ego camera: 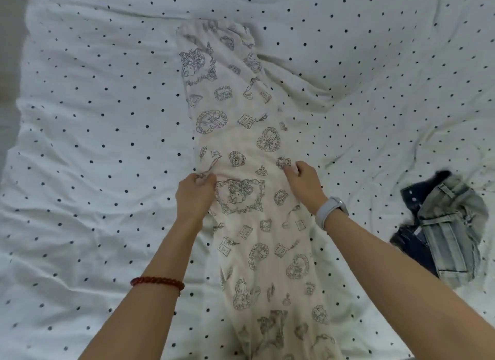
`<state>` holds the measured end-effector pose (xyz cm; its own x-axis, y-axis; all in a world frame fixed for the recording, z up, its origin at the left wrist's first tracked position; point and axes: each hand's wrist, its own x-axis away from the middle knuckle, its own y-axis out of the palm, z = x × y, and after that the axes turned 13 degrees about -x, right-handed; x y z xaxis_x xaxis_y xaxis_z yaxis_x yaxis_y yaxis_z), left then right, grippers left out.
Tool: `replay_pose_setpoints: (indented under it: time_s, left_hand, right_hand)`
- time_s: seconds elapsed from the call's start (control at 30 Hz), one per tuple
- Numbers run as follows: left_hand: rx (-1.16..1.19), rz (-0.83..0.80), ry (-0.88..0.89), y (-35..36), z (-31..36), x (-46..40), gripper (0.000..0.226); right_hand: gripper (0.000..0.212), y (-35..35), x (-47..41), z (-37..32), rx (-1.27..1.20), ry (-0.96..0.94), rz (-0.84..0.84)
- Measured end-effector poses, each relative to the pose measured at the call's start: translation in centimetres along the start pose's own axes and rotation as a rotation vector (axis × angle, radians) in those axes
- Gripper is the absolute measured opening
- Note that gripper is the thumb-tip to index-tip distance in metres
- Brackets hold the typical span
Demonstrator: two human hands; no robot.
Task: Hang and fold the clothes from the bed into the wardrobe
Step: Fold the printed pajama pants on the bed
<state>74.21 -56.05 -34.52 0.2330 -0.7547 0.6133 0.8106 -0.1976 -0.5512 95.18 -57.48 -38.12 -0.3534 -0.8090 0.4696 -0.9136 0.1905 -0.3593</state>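
A cream printed garment (pixel 249 150) lies lengthwise down the middle of the bed (pixel 88 113), which is covered in white dotted bedding. The left hand (pixel 195 196) pinches the garment's left edge with curled fingers, while the right hand (pixel 304 182) grips its right edge opposite. A crumpled denim garment (pixel 444 225) lies well apart to the right.

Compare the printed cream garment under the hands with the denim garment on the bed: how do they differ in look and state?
The printed cream garment lies stretched out long and flat down the middle of the bed; the denim garment sits crumpled in a heap at the right. The cream one is pale with grey line drawings; the denim is faded blue with dark parts. The left hand and right hand pinch the cream one's edges; nothing touches the denim. Both rest on the dotted sheet.
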Motion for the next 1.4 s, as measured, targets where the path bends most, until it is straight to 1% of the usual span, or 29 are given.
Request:
replay_pose_setpoints:
  time_s: [0.1,0.17,0.2,0.27,0.3,0.37,0.43,0.5,0.57,0.63,0.67,0.7,0.77,0.8,0.83,0.87,0.9,0.97,1.0,1.07,1.13,1.17,1.23,1.27,1.33,1.4]
  left_hand:
    - [-0.014,0.147,0.065,0.2,-0.8,0.0,0.02]
    - [-0.014,0.184,0.082,0.5,-1.6,0.2,0.019]
    - [0.014,0.177,0.068,0.6,-1.8,0.3,0.02]
    - [0.101,0.1,0.009,1.0,-2.4,1.0,0.029]
    - [0.138,0.046,-0.016,1.2,-2.6,1.2,0.034]
    - [0.137,-0.062,-0.022,2.1,-3.6,2.5,0.037]
    - [0.111,-0.104,-0.001,3.1,-4.7,3.8,0.031]
    - [0.102,-0.049,-0.004,3.7,-5.5,4.6,0.023]
    - [0.063,0.078,-0.007,3.9,-6.1,4.9,0.028]
    - [0.024,0.176,-0.014,3.9,-6.3,5.1,0.031]
    - [0.043,0.181,-0.014,4.0,-6.3,5.4,0.026]
    - [0.059,0.16,-0.017,4.2,-6.6,5.5,0.027]
    - [0.063,0.059,-0.036,4.9,-7.3,6.7,0.055]
    - [0.059,0.0,-0.037,5.3,-7.9,7.6,0.066]
    - [0.054,-0.04,-0.04,5.9,-8.7,8.6,0.072]
    - [0.051,-0.075,-0.051,6.6,-9.8,9.6,0.071]
    - [0.046,-0.103,-0.049,7.4,-10.6,11.0,0.063]
    - [0.02,-0.153,-0.057,9.0,-12.7,13.1,0.038]
    - [0.022,-0.176,-0.067,9.8,-13.7,14.1,0.034]
    - [0.039,-0.222,-0.133,11.0,-15.7,16.2,0.026]
    - [0.064,-0.274,-0.212,11.6,-17.6,17.9,0.011]
    - [0.08,-0.307,-0.24,11.9,-18.5,18.9,0.009]
    - [0.107,-0.357,-0.256,12.2,-19.9,20.5,0.014]
    - [0.121,-0.357,-0.256,12.3,-20.6,21.1,0.016]
    - [0.144,-0.366,-0.231,12.4,-21.4,22.1,0.014]
    - [0.109,-0.359,-0.172,12.3,-21.8,23.2,0.007]
  right_hand:
    - [0.038,-1.0,-0.9,0.0,0.038,0.008,0.067]
    - [0.035,-1.4,-0.9,0.2,0.008,0.004,0.079]
    - [0.033,-1.4,-0.8,0.4,-0.039,0.009,0.074]
    - [0.034,-1.4,0.7,1.2,-0.151,0.035,0.049]
    - [0.035,-1.3,1.4,1.7,-0.165,0.045,0.027]
    - [0.038,-1.7,3.4,3.5,-0.13,0.076,-0.038]
    - [0.039,-2.2,5.3,5.6,-0.077,0.115,-0.091]
    - [0.033,-2.7,6.3,7.6,-0.048,0.127,-0.079]
    - [0.024,-3.2,7.0,9.0,-0.056,0.118,-0.028]
    - [0.024,-3.4,7.4,10.1,-0.1,0.099,0.007]
    - [0.022,-3.5,7.7,10.5,-0.138,0.109,-0.006]
    - [0.019,-3.5,8.0,10.7,-0.188,0.136,-0.042]
    - [0.026,-3.7,9.2,11.3,-0.238,0.215,-0.168]
    - [0.03,-3.7,9.9,11.9,-0.197,0.234,-0.238]
    - [0.028,-3.9,10.9,12.5,-0.138,0.233,-0.298]
    - [0.025,-4.2,11.7,13.2,-0.1,0.228,-0.345]
    - [0.02,-4.6,12.7,13.8,-0.102,0.225,-0.377]
    - [0.01,-5.5,14.1,15.1,-0.14,0.226,-0.389]
    - [0.011,-6.0,14.8,15.6,-0.138,0.235,-0.394]
    - [0.024,-7.0,16.3,17.0,-0.029,0.258,-0.442]
    - [0.028,-7.8,18.1,18.8,0.024,0.318,-0.483]
    - [0.025,-8.3,19.2,19.5,0.015,0.341,-0.5]
    - [0.01,-9.0,21.3,20.8,-0.014,0.37,-0.538]
    - [0.007,-9.3,22.3,21.3,-0.032,0.384,-0.55]
    - [0.014,-9.6,23.7,21.9,-0.071,0.425,-0.541]
    - [0.017,-9.7,24.8,21.9,-0.068,0.431,-0.483]
